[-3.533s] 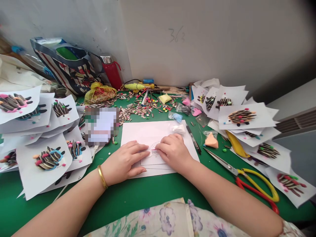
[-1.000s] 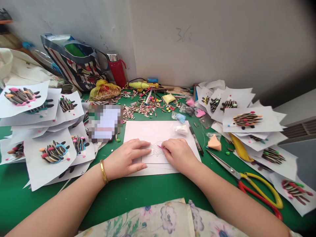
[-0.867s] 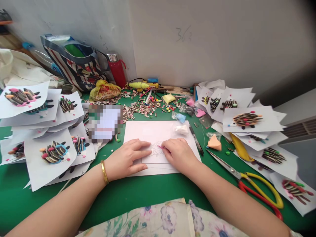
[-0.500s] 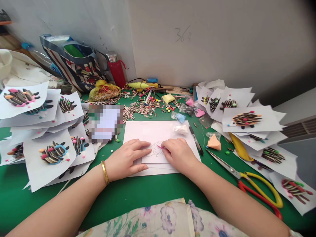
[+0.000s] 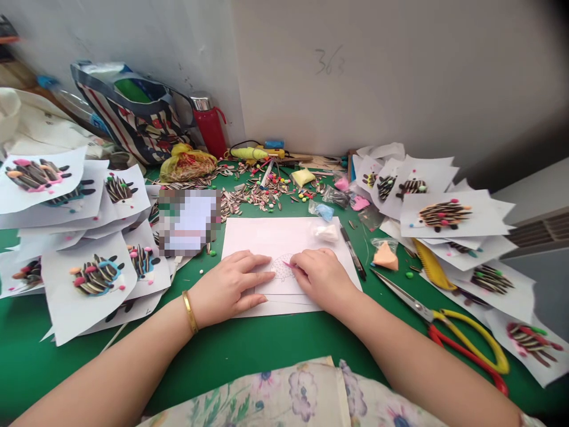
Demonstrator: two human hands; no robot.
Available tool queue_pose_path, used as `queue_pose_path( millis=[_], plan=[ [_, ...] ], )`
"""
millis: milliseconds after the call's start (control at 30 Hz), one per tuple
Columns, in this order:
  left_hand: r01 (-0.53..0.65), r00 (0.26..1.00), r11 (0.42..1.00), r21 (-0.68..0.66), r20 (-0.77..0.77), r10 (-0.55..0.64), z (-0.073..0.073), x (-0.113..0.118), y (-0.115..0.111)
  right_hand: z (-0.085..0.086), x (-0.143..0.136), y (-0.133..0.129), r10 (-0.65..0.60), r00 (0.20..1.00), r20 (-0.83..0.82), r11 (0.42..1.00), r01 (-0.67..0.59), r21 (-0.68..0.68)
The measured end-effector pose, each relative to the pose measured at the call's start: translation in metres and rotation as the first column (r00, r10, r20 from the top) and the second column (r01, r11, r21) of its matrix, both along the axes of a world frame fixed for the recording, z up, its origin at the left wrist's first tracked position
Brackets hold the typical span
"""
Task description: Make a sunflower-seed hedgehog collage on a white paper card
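Observation:
A sheet with a printed hedgehog outline [image 5: 283, 268] lies on a stack of white paper [image 5: 242, 228] in front of me. My left hand [image 5: 237, 283] rests flat on it, fingers stretched out, their tips at the outline's left end. My right hand [image 5: 322, 277] is closed in a pinch at the outline's right side. A small pink piece of modelling clay [image 5: 287, 263] shows at its fingertips, over the drawing; the rest is hidden by the fingers. Just above the right hand sits a bag of white clay [image 5: 326, 233]. A black pen [image 5: 353, 254] lies along the paper's right edge.
Finished seed hedgehogs on cards are piled left [image 5: 89, 261] and right [image 5: 453, 213]. Large scissors [image 5: 435, 317] lie near my right forearm. Sunflower seeds [image 5: 253, 196], bagged orange clay [image 5: 386, 256], a blurred phone [image 5: 191, 222] and a red flask [image 5: 211, 127] are around the green table.
My left fingertips have shifted very slightly to the right on the drawing. The right hand keeps its pinch in about the same place.

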State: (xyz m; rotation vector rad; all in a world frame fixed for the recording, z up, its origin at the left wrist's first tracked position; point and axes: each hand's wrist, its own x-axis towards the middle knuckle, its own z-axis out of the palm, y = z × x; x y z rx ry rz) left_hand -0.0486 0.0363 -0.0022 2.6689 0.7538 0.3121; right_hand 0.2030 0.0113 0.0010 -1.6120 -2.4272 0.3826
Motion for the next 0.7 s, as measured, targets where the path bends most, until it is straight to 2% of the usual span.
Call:
queue_pose_path(
  millis=[233,433,700],
  plan=[
    [-0.013,0.999,0.999,-0.046,0.028,0.014,0.0014,-0.0026,0.0019,-0.0003,0.0005,0.0002,-0.002,1.000,-0.007,1.000,0.002,0.007],
    [-0.007,1.000,1.000,-0.030,-0.002,0.007,0.0011,-0.0006,0.0008,-0.0011,0.0006,-0.0001,-0.004,1.000,-0.002,1.000,0.004,0.012],
    [0.006,0.998,0.999,-0.046,0.065,-0.003,0.0030,-0.0049,0.0027,-0.0007,0.0007,-0.0002,-0.004,1.000,0.001,1.000,0.004,0.006]
  ],
)
